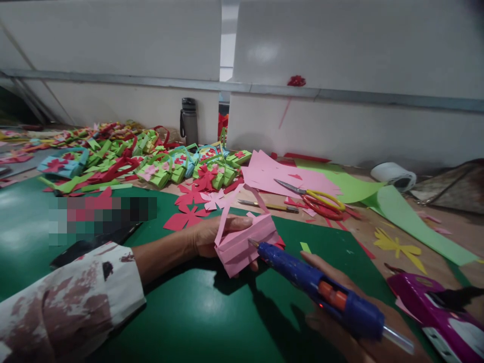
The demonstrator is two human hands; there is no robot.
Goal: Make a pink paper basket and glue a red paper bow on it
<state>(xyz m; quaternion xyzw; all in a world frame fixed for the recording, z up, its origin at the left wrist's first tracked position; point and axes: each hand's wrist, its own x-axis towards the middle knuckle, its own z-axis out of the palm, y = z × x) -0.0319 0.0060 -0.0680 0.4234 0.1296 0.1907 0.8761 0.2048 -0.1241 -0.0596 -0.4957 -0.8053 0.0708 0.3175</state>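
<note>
My left hand (pixel 207 236) is closed around a small pink paper bag (pixel 245 244) with a folded flap and a strip handle. In my right hand (pixel 340 312) is a blue hot glue gun (pixel 313 282), with a clear glue stick poking out of its back end and a small red light lit. The nozzle tip meets or nearly meets the bag's front flap; I cannot tell whether it touches. Red paper flowers (pixel 189 214) lie just behind my left hand, and a bit of red paper shows behind the bag's right edge.
Finished green and blue paper bags (pixel 181 166) are piled at the back left. Scissors (pixel 313 196) and a cutter knife (pixel 268 205) lie behind the green mat (pixel 181 312). Pink sheets (pixel 280 171), a yellow paper flower (pixel 397 247), a purple device (pixel 434 307) and a bottle (pixel 189 123) stand around.
</note>
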